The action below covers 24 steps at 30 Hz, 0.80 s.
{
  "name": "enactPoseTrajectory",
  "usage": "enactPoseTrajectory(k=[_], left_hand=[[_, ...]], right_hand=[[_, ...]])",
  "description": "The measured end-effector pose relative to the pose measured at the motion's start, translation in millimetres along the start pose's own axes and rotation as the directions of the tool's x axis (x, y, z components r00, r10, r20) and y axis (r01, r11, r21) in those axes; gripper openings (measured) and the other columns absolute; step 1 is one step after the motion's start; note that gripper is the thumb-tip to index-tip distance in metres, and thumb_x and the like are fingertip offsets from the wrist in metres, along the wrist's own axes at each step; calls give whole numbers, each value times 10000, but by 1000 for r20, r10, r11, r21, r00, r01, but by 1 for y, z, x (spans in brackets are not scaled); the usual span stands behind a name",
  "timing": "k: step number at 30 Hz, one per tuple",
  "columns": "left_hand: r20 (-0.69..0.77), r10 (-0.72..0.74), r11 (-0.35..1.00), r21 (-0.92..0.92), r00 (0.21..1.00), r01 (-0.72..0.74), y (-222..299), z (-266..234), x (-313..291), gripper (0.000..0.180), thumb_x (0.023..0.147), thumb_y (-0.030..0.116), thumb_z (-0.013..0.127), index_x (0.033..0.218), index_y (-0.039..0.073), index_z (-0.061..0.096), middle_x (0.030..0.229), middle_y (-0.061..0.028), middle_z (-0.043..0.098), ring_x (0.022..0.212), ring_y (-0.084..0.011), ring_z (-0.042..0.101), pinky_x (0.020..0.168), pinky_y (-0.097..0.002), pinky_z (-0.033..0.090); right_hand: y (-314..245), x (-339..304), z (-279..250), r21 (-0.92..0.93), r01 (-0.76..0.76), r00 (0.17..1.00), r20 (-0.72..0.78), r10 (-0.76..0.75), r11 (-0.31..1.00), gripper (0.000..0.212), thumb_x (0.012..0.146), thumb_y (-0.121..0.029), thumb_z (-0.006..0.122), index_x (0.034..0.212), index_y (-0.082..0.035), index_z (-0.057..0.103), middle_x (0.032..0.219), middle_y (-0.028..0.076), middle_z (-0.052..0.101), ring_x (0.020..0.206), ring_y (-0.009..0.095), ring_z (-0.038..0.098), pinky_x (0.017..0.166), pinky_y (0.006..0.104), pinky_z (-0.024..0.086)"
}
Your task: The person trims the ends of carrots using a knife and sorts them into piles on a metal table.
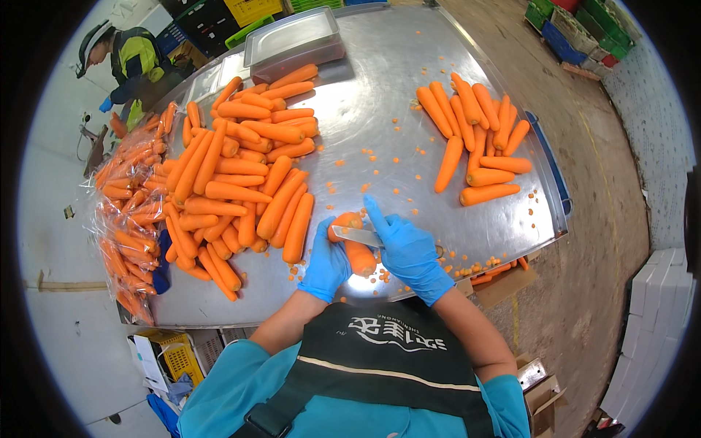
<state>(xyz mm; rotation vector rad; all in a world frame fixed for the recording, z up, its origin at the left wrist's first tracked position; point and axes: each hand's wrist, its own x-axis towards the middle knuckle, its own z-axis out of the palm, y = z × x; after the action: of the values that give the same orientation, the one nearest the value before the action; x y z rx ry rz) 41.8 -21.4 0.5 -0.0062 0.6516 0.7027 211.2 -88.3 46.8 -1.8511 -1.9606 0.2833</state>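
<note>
My left hand (326, 261), in a blue glove, is closed around a carrot (343, 221) near the front edge of the metal table. A second carrot (360, 260) lies just below the blade, close to my left fingers; whether they grip it too I cannot tell. My right hand (409, 250), gloved alike, is wrapped round the handle of a knife (359, 236), its forefinger stretched out. The blade points left across the carrot in my left hand. Around both hands lie small cut carrot ends (383, 275).
A large carrot pile (244, 171) fills the table's left part, beside clear bags of carrots (131, 219). A smaller carrot group (478, 131) lies right. At the back stands a lidded container (293, 40). A co-worker (135, 62) is far left; a cardboard box (507, 283) sits below the right edge.
</note>
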Motion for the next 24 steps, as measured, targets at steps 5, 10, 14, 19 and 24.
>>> enactPoseTrajectory(k=[5, 10, 14, 19, 24], left_hand=[[-80, -22, 998, -57, 997, 17, -7, 6, 1, 407, 956, 370, 452, 1163, 36, 556, 1139, -186, 617, 1012, -342, 624, 906, -496, 517], [58, -66, 990, -125, 996, 73, -5, -13, 4, 337, 931, 318, 471, 1040, 13, 566, 972, -166, 623, 911, -319, 609, 831, -492, 523], [-90, 54, 976, -203, 994, -71, 4, -3, -3, 273, 905, 263, 495, 979, 6, 555, 878, -147, 588, 861, -301, 587, 798, -490, 518], [-137, 148, 957, -230, 979, -177, 19, -3, 14, 267, 911, 239, 504, 1017, -3, 548, 927, -156, 571, 891, -304, 588, 857, -485, 518], [-118, 199, 953, -209, 973, -221, 23, -15, 24, 324, 937, 256, 477, 1081, -28, 535, 992, -185, 570, 941, -320, 595, 894, -494, 522]], right_hand=[[0, -1, 4, -9, -46, 999, 5, 46, 999, 822, 787, -103, 652, 1523, -135, 288, 845, 93, 584, 701, 253, 628, 556, 375, 516], [30, -16, 28, -44, -171, 984, -58, 169, 984, 810, 805, -83, 628, 1529, -135, 268, 862, 118, 582, 740, 268, 630, 598, 377, 522], [59, -27, 26, -18, -316, 939, -150, 310, 949, 774, 827, -56, 589, 1529, -132, 271, 862, 121, 582, 734, 265, 620, 629, 374, 521], [17, -32, 7, -84, -123, 990, -84, 115, 989, 765, 822, -69, 590, 1526, -115, 293, 824, 88, 568, 690, 226, 590, 565, 355, 500], [-4, -25, 13, -140, -56, 997, -61, 47, 989, 807, 798, -93, 620, 1530, -92, 282, 781, 59, 545, 673, 194, 577, 484, 330, 471]])
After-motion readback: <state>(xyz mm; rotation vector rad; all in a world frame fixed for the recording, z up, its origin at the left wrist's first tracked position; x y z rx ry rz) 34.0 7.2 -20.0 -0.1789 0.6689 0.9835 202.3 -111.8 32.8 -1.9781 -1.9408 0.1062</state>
